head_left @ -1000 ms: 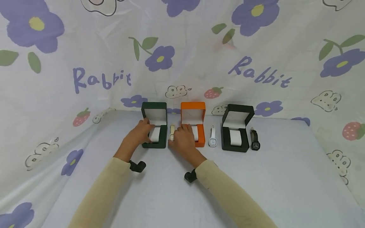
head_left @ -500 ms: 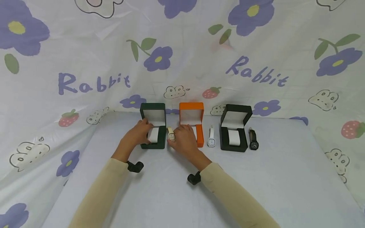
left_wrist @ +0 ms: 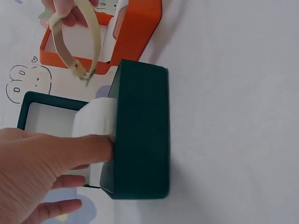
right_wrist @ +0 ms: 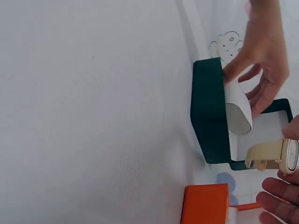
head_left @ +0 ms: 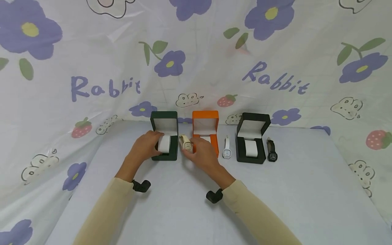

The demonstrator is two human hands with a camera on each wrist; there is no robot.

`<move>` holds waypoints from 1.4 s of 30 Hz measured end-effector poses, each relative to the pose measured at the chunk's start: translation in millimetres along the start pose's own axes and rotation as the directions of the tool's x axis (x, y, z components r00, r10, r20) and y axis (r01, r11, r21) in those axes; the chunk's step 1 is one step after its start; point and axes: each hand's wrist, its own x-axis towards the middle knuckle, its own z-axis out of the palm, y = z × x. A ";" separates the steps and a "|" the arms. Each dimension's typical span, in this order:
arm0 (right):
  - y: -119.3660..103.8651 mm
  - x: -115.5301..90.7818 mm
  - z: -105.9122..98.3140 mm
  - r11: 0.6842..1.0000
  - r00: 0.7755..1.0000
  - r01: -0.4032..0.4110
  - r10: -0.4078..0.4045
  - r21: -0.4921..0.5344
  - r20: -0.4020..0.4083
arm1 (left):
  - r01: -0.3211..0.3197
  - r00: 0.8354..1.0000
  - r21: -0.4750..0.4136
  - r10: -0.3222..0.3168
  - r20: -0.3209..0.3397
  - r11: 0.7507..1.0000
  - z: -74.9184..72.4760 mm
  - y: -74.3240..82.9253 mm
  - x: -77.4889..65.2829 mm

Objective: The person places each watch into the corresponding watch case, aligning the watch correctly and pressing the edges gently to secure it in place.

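Note:
In the head view, my left hand (head_left: 145,145) is at the green watch box (head_left: 174,149), whose lid stands up. Its thumb and fingers pinch the white watch cushion (right_wrist: 237,108) inside, as the right wrist view shows. My right hand (head_left: 206,152) holds a gold-cased wristwatch (head_left: 187,145) with a cream strap, raised between the green box and the orange watch box (head_left: 206,115). The strap is closed into a loop (left_wrist: 95,39) in the left wrist view. Part of the orange box is hidden behind my right hand.
A white-strapped watch (head_left: 227,149) lies right of the orange box. Farther right stands an open black watch box (head_left: 240,154) with a white cushion (head_left: 251,148), and beside it a black watch (head_left: 272,151). A patterned cloth (head_left: 211,68) hangs behind the table.
My right hand has lifted the cream-strapped watch off the table and turned it, drawing slightly back toward me. The left hand stays at the green box's cushion.

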 end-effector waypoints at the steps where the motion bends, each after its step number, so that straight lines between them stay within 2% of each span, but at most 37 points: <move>1: 0.8 -1.5 -1.7 1.000 1.000 -0.005 0.005 0.008 0.001 | -0.003 1.000 -0.001 0.003 -0.013 1.000 -0.3 -0.2 -1.7; 13: 6.1 -15.7 -23.8 0.988 0.998 -0.033 0.041 0.150 -0.050 | -0.042 0.988 -0.120 0.023 -0.155 0.992 7.4 -4.6 -16.5; 17: 7.5 -18.7 -26.6 0.984 0.997 -0.040 0.050 0.174 -0.054 | -0.069 0.971 -0.115 0.040 -0.234 0.991 11.8 -6.2 -20.7; 23: 9.7 -23.9 -30.6 0.965 0.995 -0.033 0.055 0.259 -0.080 | -0.088 0.938 -0.114 0.044 -0.344 0.990 14.7 -5.6 -25.5; 26: 11.2 -26.5 -31.6 0.951 0.994 -0.015 0.049 0.310 -0.102 | -0.093 0.924 -0.144 0.032 -0.381 0.985 16.4 -4.4 -26.8; 29: 12.6 -29.8 -33.9 0.937 0.990 0.005 0.044 0.348 -0.133 | -0.110 0.917 -0.219 0.013 -0.400 0.969 17.6 0.5 -28.0; 31: 12.8 -31.9 -37.0 0.933 0.987 0.011 0.047 0.359 -0.151 | -0.124 0.919 -0.299 -0.004 -0.395 0.946 14.9 8.6 -29.2; 34: 13.7 -34.6 -41.9 0.926 0.983 0.014 0.057 0.377 -0.177 | -0.165 0.923 -0.441 -0.019 -0.384 0.882 8.8 26.0 -30.1; 38: 16.5 -37.4 -47.7 0.921 0.973 0.029 0.064 0.390 -0.223 | -0.194 0.938 -0.613 -0.038 -0.345 0.766 5.2 48.4 -29.6; 42: 17.3 -40.7 -53.4 0.910 0.963 0.076 0.040 0.407 -0.267 | -0.180 0.959 -0.748 -0.055 -0.278 0.639 5.9 65.6 -29.6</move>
